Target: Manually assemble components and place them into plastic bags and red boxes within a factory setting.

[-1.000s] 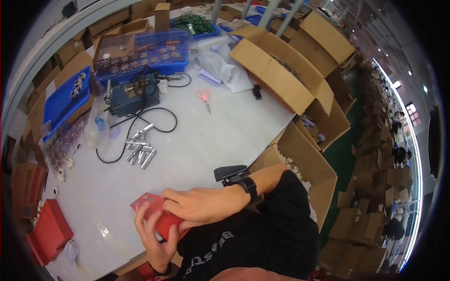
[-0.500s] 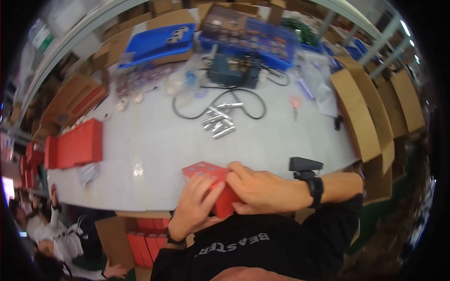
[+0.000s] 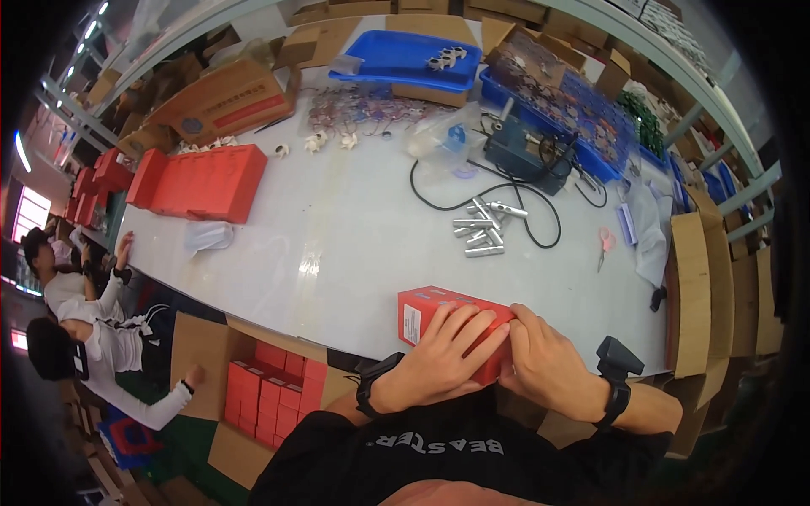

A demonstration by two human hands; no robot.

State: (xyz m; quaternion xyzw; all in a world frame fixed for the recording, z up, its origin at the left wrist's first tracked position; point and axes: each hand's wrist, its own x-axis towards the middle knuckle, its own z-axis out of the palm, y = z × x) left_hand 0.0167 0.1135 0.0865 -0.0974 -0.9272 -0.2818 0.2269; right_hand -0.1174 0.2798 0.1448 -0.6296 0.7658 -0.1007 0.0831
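A small red box [image 3: 430, 308] lies at the near edge of the white table [image 3: 337, 228], with a white label on its left end. My left hand [image 3: 443, 350] lies flat over its top, fingers spread across the lid. My right hand [image 3: 544, 363] presses against its right end, fingers curled round that side. Both wrists wear black bands. Several silver metal cylinders [image 3: 481, 228] lie on the table beyond the box.
A row of red boxes [image 3: 202, 181] lies at the table's left. An open carton with stacked red boxes [image 3: 270, 388] stands on the floor to my left. Blue trays [image 3: 405, 59], a dark blue device [image 3: 527, 152] with black cable, pink scissors [image 3: 605, 244], cardboard cartons [image 3: 700, 287] at right. Two people [image 3: 93, 337] at far left.
The view has swung left, showing the carton and people at left. The red box stays between both hands at the table's near edge; my left hand now lies flatter on top.
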